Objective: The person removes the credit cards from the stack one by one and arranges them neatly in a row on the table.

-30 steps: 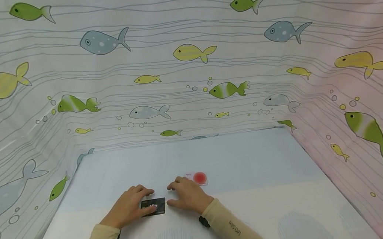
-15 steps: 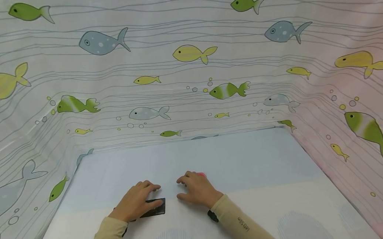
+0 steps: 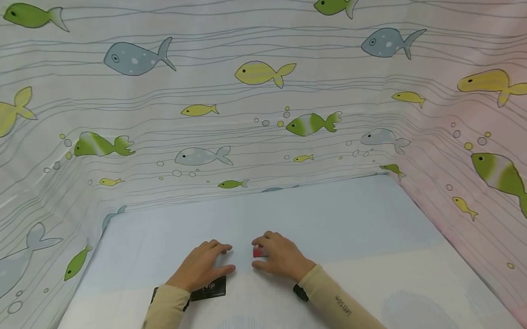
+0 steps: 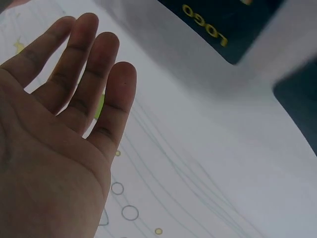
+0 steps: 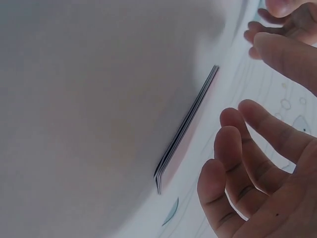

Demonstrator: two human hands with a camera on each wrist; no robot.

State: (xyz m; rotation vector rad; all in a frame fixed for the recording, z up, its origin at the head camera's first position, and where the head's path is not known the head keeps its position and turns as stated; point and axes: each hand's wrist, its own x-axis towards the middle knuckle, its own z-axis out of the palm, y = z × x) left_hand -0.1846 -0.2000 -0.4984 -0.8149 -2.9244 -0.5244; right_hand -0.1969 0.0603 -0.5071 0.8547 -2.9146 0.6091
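Black card (image 3: pixel 214 290) lay near-side of left hand (image 3: pixel 202 265), red card (image 3: pixel 258 252) partly behind right hand (image 3: pixel 280 255). Fingers (image 5: pixel 228 144) on both stood wide.

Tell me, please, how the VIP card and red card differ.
The VIP card is black, pale-lettered; the red card shows no readable letters. The VIP card lies nearer the camera, by the left hand; the red card lies farther, by the right hand. Both are partly hidden.

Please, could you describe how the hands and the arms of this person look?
The left hand and right hand wear no gloves. The left sleeve and right sleeve are beige with dark lettering; the right reads "Let's Slim", the left is unclear. A black wrist piece shows beneath each cuff.
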